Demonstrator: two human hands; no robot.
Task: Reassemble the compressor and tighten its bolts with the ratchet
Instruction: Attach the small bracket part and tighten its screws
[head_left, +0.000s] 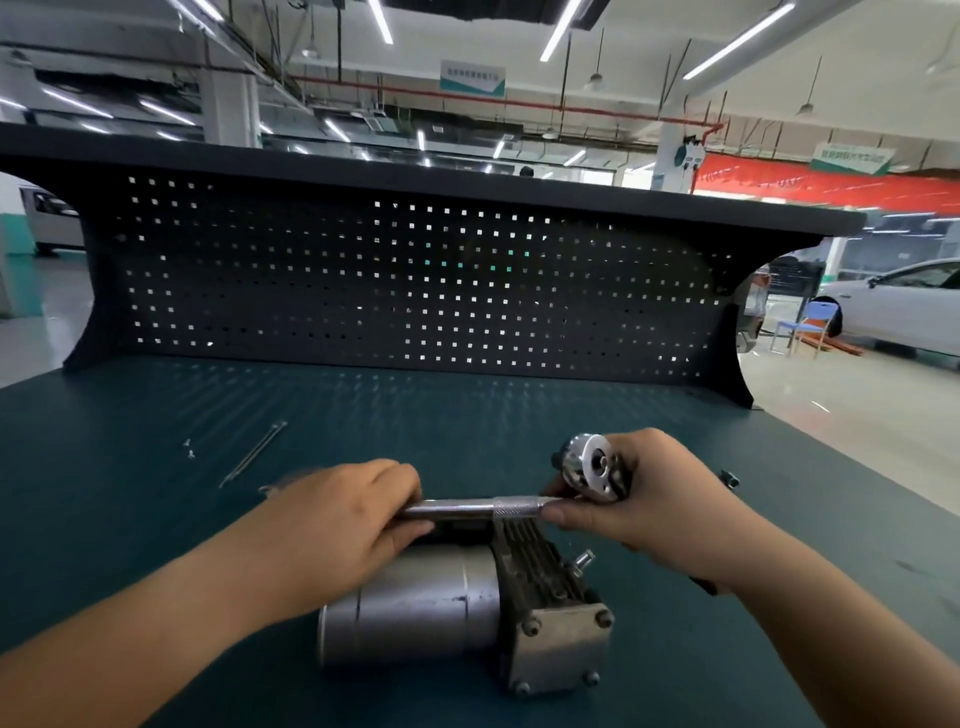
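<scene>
The compressor (415, 603) lies on its side on the green bench, a silver cylinder joined to a finned head, with an end plate (558, 649) carrying bolts at its corners. Above it, a chrome bar with a knurled band (483, 506) spans between my hands. My left hand (343, 519) grips the bar's left end with curled fingers. My right hand (644, 499) pinches the bar's right end and also holds the ratchet, whose round head (592, 462) shows above my fingers. How the bar meets the ratchet is hidden by my fingers.
Two long thin bolts (254, 452) and small screws (189, 449) lie on the bench (130, 467) at the left. A small dark part (729, 478) lies behind my right hand. A dark pegboard panel (405, 280) closes the back of the bench.
</scene>
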